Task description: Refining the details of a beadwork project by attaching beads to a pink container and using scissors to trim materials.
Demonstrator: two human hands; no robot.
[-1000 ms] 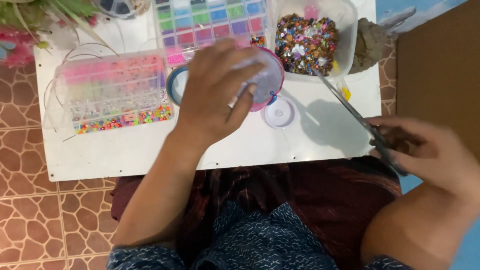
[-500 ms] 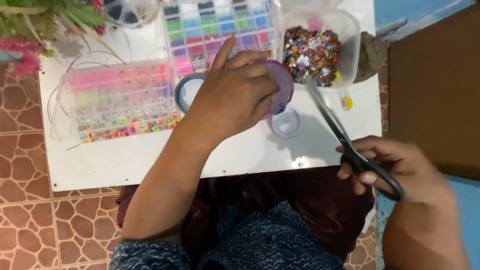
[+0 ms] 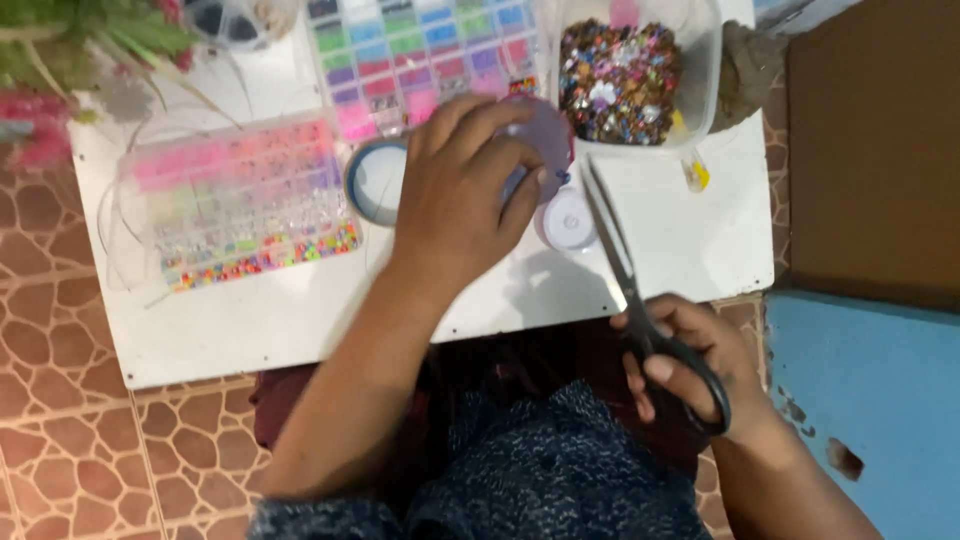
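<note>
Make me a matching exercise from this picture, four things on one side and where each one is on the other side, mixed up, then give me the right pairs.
Things
1. scissors
2. purple lid
3. tub of mixed beads
4. small round white pot

Places
A. on the white board, just left of the scissor blades
B. under the fingers of the left hand
C. at the far edge of the board, right of the bead organiser tray
D. in the right hand, blades pointing away from the person

Pairs: 1-D, 2-B, 3-C, 4-A
</note>
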